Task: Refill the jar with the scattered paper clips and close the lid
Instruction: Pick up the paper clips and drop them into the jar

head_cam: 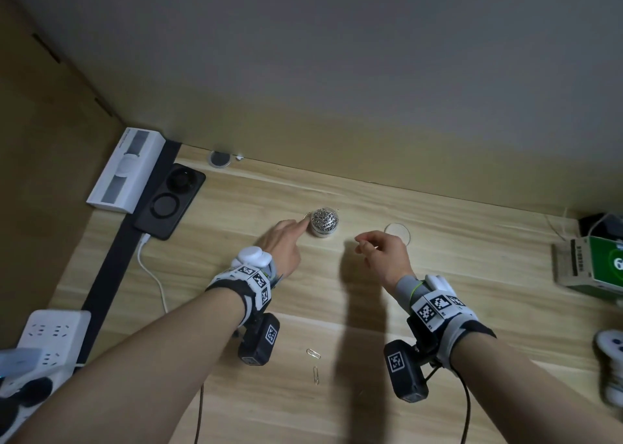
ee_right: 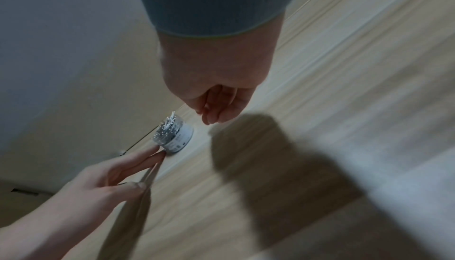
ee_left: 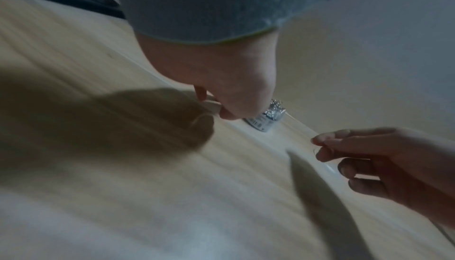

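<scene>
Jar (head_cam: pixel 324 223): upright on the wooden desk (head_cam: pixel 371 393), uncapped, heaped with silver paper clips, one clip poking over the rim
Lid (head_cam: pixel 397 232): flat on the desk, clear, right of the jar, just beyond the right hand
Left hand (head_cam: pixel 283 241): straight fingers (ee_right: pixel 147 158) laid against the jar's left side, nothing grasped
Right hand (head_cam: pixel 382 253): raised above the desk, right of the jar, thumb and forefinger pinched on a thin clip (ee_left: pixel 316 150)
Loose clips (head_cam: pixel 314 364): two, on the desk near the wrists, well apart from the jar
</scene>
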Motion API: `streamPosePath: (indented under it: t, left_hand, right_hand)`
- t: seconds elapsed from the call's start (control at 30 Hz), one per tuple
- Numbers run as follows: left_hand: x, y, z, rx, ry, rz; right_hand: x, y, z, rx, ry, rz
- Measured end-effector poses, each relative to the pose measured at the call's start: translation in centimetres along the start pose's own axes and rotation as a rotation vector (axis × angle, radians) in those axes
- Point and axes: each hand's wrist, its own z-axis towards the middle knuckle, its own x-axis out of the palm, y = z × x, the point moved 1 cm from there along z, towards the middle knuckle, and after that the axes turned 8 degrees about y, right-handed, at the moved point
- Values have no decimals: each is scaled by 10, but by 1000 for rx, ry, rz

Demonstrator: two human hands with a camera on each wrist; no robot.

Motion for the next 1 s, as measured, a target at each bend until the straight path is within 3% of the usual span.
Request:
streamPosePath:
  t: [0.3, 0.7, 0.87, 1.0]
  left_hand:
    - [30, 16, -48, -12, -15, -65]
    - [105, -23, -154, -9, 11, -120]
    - [124, -38, -177, 9, -15, -152]
    - [129, -48, -183, 69, -92, -160]
  right_hand:
    - [11, -33, -39, 65, 68, -70]
    - [17, -88, -141, 94, 162, -87]
    - [11, -114, -179, 57, 217, -157]
    - [16, -121, -189, -34, 244, -353]
